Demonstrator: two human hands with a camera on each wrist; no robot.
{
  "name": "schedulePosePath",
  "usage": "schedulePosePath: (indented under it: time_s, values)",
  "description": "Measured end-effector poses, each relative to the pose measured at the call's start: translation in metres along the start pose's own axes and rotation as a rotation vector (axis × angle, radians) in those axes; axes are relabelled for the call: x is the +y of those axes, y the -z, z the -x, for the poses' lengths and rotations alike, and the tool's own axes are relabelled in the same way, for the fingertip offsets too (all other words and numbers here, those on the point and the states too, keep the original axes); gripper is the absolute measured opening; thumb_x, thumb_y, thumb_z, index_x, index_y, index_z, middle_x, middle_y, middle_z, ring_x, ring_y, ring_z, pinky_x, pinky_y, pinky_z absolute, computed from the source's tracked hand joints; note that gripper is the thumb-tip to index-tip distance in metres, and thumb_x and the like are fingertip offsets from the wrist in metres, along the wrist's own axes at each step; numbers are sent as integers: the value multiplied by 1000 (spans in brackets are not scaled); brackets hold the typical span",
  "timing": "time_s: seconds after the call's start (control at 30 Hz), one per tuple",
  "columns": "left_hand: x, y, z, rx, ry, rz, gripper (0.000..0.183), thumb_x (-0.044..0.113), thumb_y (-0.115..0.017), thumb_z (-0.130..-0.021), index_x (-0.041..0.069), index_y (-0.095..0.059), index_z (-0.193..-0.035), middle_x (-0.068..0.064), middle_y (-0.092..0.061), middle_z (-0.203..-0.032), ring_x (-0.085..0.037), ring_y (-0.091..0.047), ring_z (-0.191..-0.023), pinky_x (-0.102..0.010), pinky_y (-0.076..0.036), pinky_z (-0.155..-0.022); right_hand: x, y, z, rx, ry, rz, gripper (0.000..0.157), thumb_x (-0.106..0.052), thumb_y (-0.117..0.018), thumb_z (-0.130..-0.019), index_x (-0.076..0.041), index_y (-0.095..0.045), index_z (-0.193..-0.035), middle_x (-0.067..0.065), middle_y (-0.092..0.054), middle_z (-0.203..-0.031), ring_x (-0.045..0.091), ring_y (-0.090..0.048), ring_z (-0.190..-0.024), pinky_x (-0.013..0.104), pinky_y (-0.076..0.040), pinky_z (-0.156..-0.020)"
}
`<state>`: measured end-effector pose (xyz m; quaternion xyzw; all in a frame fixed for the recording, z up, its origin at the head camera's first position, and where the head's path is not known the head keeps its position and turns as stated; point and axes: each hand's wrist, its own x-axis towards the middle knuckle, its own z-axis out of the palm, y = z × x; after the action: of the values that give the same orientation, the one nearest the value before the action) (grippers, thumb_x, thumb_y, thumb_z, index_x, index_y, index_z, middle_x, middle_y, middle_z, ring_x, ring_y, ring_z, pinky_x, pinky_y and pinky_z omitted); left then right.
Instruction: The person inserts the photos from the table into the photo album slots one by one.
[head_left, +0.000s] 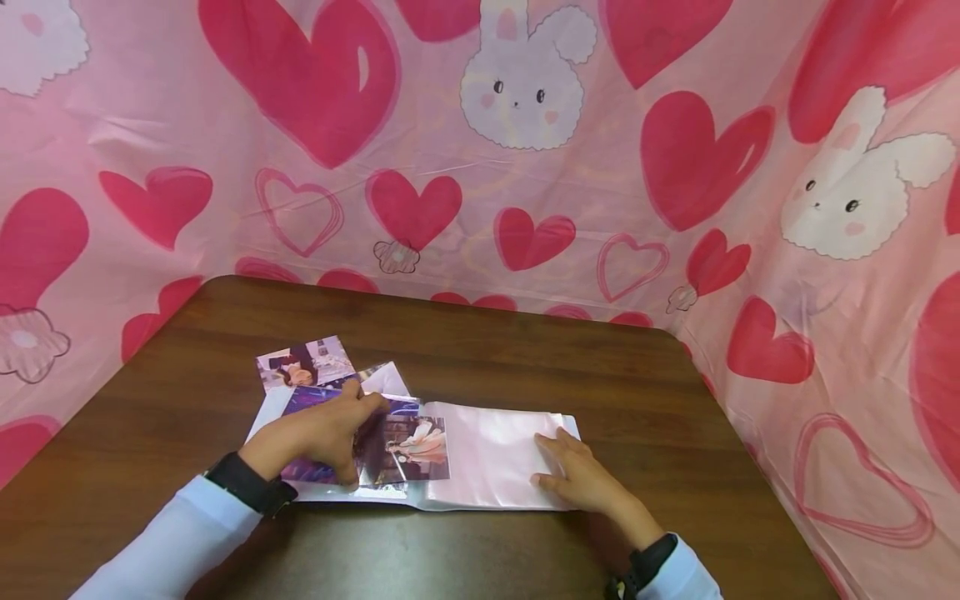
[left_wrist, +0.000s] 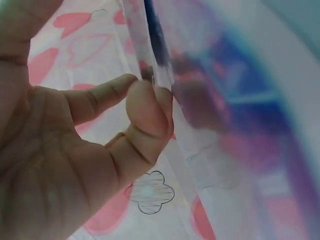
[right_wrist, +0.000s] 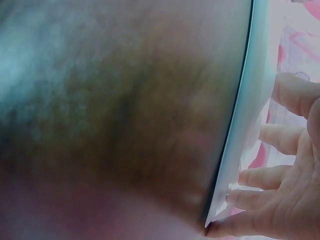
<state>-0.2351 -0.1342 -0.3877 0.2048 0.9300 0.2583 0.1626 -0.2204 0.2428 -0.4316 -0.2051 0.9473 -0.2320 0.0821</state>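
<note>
An open photo album (head_left: 566, 421) lies on the table, its right page a pale pink sleeve (head_left: 487, 454). My left hand (head_left: 322, 437) is over the left page, thumb and fingers bent around the left part of a photo card (head_left: 420, 450) that overlaps the album's middle. In the left wrist view, the bent fingertips (left_wrist: 147, 107) meet at a thin edge beside a blurred clear sleeve (left_wrist: 240, 120). My right hand (head_left: 581, 471) rests with spread fingers on the right page's outer edge; the right wrist view shows these fingers (right_wrist: 270, 177) along the album edge.
Another photo card (head_left: 303, 364) lies beyond the left page, partly overlapping it. A clear-and-white piece (head_left: 386, 379) sticks out behind the album. The brown wooden table (head_left: 487, 346) meets a pink curtain (head_left: 442, 150) with hearts and rabbits at the back and sides.
</note>
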Motion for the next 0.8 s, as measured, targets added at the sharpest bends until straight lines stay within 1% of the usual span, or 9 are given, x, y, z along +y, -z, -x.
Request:
schedulePosePath:
  time_s: [0.1, 0.2, 0.3, 0.43, 0.57, 0.67, 0.8]
  values:
    - [1, 0, -1, -21, 0, 11, 95, 22, -93, -44, 13, -48, -128, -12, -35, -110, -28, -46, -94, -50, -48, -79, 0, 0, -1, -4, -12, 2, 59, -24, -68, -84, 4, -47, -131, 29, -38, -136, 46, -21, -131, 63, -18, -100]
    - [1, -1, -2, -34, -13, -22, 95, 26, -93, -43, 12, -48, -126, -10, -39, -108, -27, -47, -94, -51, -47, -80, -1, 0, -1, -2, -26, 2, 60, -25, -69, -83, 4, -48, -131, 30, -37, -137, 46, -22, -131, 63, -18, -100]
    - [1, -2, -3, -34, -23, -54, 92, 25, -93, -43, 12, -49, -123, -7, -42, -104, -25, -47, -93, -49, -47, -80, -1, 0, 0, -5, -39, 0, 60, -25, -69, -83, 4, -48, -132, 30, -36, -137, 46, -22, -131, 63, -19, -99]
    - [1, -3, -2, -22, -28, -71, 89, 24, -93, -44, 12, -50, -122, -7, -43, -103, -26, -46, -94, -51, -46, -81, -2, 0, 0, -9, -42, 2, 60, -25, -69, -83, 3, -48, -132, 30, -36, -137, 46, -22, -130, 64, -19, -99]
    - [2, -2, -2, 0, -22, -55, 89, 20, -92, -46, 14, -50, -124, -8, -40, -104, -25, -47, -93, -48, -49, -79, -2, 0, -1, -12, -43, 3, 60, -25, -69, -83, 3, -47, -132, 30, -36, -137, 46, -21, -131, 64, -18, -99]
    - [3, 0, -3, 24, -44, -23, 88, 16, -92, -46, 14, -49, -123, -9, -37, -103, -25, -48, -88, -43, -51, -74, -2, -1, -1, -13, -45, 5, 60, -25, -69, -84, 2, -47, -132, 30, -36, -138, 46, -21, -131, 64, -18, -99]
    - [5, 3, -4, 39, -81, 1, 86, 15, -91, -49, 14, -48, -124, -11, -34, -105, -26, -48, -88, -43, -51, -74, -1, -1, -1, -11, -41, 6, 60, -25, -69, -84, 3, -47, -132, 30, -36, -137, 46, -21, -131, 64, -18, -99]
